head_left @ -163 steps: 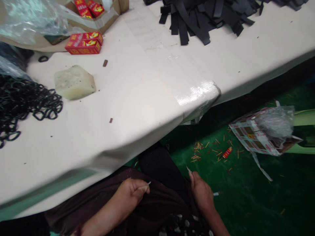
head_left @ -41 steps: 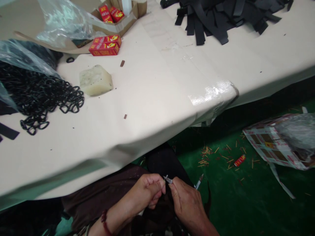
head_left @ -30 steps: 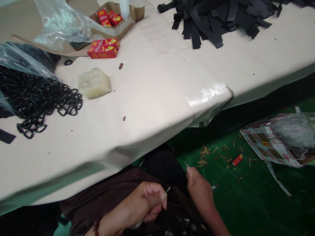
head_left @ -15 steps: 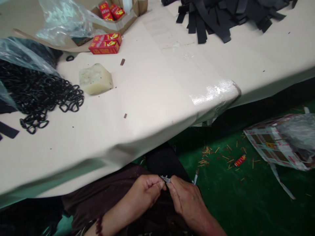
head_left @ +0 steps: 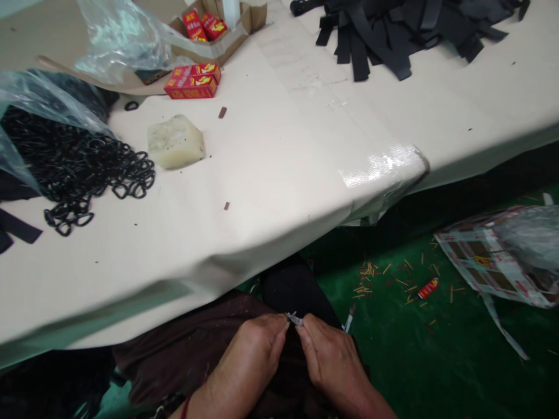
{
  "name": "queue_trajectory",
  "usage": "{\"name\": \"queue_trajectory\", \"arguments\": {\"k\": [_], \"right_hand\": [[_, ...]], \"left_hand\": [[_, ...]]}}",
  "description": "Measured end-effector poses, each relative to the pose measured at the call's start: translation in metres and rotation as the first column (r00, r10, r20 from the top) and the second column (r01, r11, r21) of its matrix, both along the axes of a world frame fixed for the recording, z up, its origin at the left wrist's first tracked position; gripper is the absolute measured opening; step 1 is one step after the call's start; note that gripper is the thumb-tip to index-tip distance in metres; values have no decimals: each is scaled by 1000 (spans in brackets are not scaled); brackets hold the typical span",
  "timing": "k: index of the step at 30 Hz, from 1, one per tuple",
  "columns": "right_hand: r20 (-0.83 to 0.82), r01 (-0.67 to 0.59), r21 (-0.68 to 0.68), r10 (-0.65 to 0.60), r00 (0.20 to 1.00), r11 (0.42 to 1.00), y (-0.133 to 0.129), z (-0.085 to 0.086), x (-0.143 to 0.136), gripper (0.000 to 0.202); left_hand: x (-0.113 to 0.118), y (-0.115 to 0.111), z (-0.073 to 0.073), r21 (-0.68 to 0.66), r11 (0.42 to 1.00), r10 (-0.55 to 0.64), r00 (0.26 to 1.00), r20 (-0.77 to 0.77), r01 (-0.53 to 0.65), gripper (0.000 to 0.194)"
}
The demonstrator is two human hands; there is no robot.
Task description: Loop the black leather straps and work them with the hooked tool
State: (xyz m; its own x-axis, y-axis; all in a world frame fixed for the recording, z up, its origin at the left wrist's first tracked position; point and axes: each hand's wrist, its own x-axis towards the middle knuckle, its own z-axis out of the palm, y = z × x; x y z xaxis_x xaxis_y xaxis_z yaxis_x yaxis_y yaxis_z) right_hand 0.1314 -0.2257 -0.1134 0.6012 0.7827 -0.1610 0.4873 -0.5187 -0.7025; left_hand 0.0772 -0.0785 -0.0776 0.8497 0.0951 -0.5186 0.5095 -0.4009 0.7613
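Note:
Both of my hands are over my lap, below the table edge, with their fingertips almost meeting. My right hand [head_left: 329, 352] is closed round a small silvery tool [head_left: 295, 319], whose narrow pointed end shows between the hands. A thin grey-white piece [head_left: 349, 320] juts out beyond the right knuckles; whether it belongs to the same tool I cannot tell. My left hand [head_left: 257, 349] is pinched shut against the tool's tip, back of the hand upward. Whatever its fingers hold is hidden.
On the table [head_left: 279, 157] lie black rings [head_left: 109, 169] spilling from a plastic bag, a waxy block [head_left: 176, 142], red boxes [head_left: 193, 81] and black straps [head_left: 371, 35]. A taped carton [head_left: 489, 259], a red packet [head_left: 428, 288] and scattered sticks lie on the green floor.
My left wrist has rolled over, so the back of the hand now faces up and hides the thumb. The right hand stays nearly in place. The view has shifted slightly.

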Motion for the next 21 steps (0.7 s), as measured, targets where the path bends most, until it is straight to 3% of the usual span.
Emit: {"name": "queue_trajectory", "arguments": {"k": [6,9,12,15,18,21], "right_hand": [[-60,111,-106,-118,991,988,-4,-15,1,29],[-83,243,-174,-260,962,954,-13,-23,9,31],[-158,298,-164,-323,933,940,-15,-21,16,34],[-329,307,-80,-315,890,949,-8,-8,21,36],[-592,342,23,-263,762,939,4,5,24,32],[-736,362,71,-196,648,930,12,11,24,29]], "left_hand": [[-4,-2,1,44,999,1,1000,3,-2,27],[-4,-1,1,-55,982,174,981,-89,-179,26],[-1,4,1,-197,922,282,928,-245,-333,32],[3,9,1,-390,795,311,864,-396,-465,34],[6,11,3,-565,591,338,812,-475,-576,34],[7,11,6,-650,461,314,796,-517,-604,31]]}}
